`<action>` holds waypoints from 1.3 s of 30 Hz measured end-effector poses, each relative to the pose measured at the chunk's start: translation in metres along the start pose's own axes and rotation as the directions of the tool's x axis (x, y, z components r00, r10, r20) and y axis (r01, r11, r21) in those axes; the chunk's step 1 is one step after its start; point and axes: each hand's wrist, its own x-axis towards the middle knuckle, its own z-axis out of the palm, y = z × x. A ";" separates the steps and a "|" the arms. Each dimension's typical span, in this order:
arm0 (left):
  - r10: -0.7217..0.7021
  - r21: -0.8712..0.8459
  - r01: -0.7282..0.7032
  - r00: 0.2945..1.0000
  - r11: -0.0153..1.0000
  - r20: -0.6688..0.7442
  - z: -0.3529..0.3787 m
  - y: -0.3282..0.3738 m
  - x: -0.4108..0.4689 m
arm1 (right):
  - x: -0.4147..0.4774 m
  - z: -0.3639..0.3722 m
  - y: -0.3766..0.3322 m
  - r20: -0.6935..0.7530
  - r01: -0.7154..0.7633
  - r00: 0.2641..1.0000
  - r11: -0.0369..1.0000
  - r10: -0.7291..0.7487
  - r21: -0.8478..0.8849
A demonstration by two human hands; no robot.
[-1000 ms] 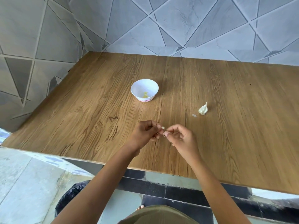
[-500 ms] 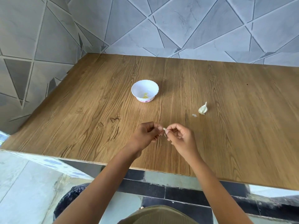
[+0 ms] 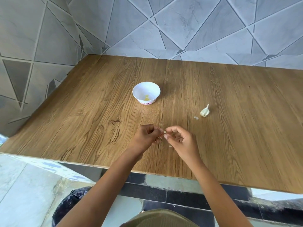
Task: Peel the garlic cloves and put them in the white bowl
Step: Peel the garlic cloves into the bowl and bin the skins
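Over the near part of the wooden table (image 3: pixel 229 128), my left hand (image 3: pixel 146 137) and my right hand (image 3: pixel 180 140) meet fingertip to fingertip. A small garlic clove (image 3: pixel 164 132) shows between them, pinched by the left hand's fingers, and the right hand's finger and thumb pinch at its skin. The white bowl (image 3: pixel 146 92) stands farther back, with a little pale yellow garlic at its bottom. To the right lies the garlic bulb (image 3: pixel 205 111), whitish with a pointed stem.
A scrap of peel (image 3: pixel 196 118) lies left of the bulb, and a tiny fleck (image 3: pixel 170 146) sits under my right hand. Tiled walls close the table at the back and left. A black bin (image 3: pixel 72 203) stands below the front edge.
Both hands have stayed together at the same spot, working the clove. A small fleck of peel now lies on the table beneath the right hand.
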 end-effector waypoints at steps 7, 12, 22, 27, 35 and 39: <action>0.031 0.061 -0.033 0.999 0.998 0.026 0.000 -0.002 -0.002 | 0.002 -0.001 0.002 0.000 0.044 0.999 0.998 -0.045 -0.041; 0.148 0.224 -0.143 0.989 0.964 -0.005 -0.005 -0.012 0.004 | 0.001 -0.001 0.003 0.010 -0.050 0.999 0.999 0.050 -0.004; 0.368 0.513 -0.329 0.929 0.793 0.026 -0.004 -0.018 0.006 | 0.000 -0.004 0.008 0.024 -0.169 0.985 0.986 0.169 -0.010; 0.352 0.379 -0.338 0.935 0.862 0.035 -0.006 -0.013 0.006 | 0.000 -0.005 0.007 0.067 -0.206 0.977 0.977 0.202 0.050; 0.319 0.403 -0.329 0.943 0.854 0.093 -0.012 -0.005 0.015 | 0.001 -0.004 -0.006 0.143 -0.288 0.955 0.931 0.261 0.222; 0.288 0.471 -0.235 0.957 0.850 -0.043 -0.021 -0.005 0.029 | -0.004 -0.010 0.001 0.040 -0.210 0.977 0.978 0.210 0.010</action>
